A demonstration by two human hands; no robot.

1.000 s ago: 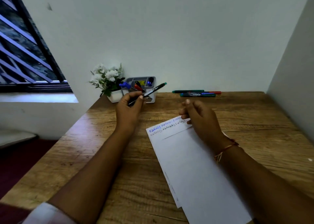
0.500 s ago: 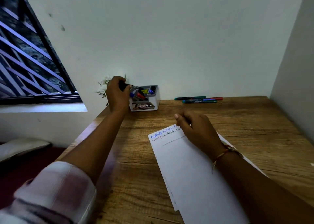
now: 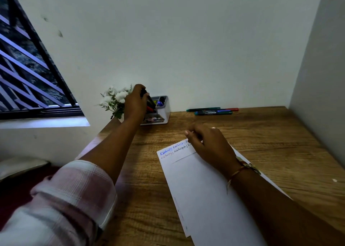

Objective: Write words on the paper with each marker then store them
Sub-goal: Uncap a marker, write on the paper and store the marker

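Now at the holder point(image 3: 162, 109), the left hand point(image 3: 134, 103) has its grip clamped on a black marker point(image 3: 145, 94), storing it; the right hand point(image 3: 210, 144), fingers loosely curled, steadies the paper point(image 3: 201, 189) nearer on the worktop point(image 3: 270, 143); unused markers point(image 3: 212, 111) wait right of the holder

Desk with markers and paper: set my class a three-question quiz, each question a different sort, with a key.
1. True or false: the left hand is at the marker holder.
2. Where does the right hand rest? A) paper B) flowers C) window
3. Fill in: loose markers lie by the back ____.

Key: 1 true; 2 A; 3 wall.
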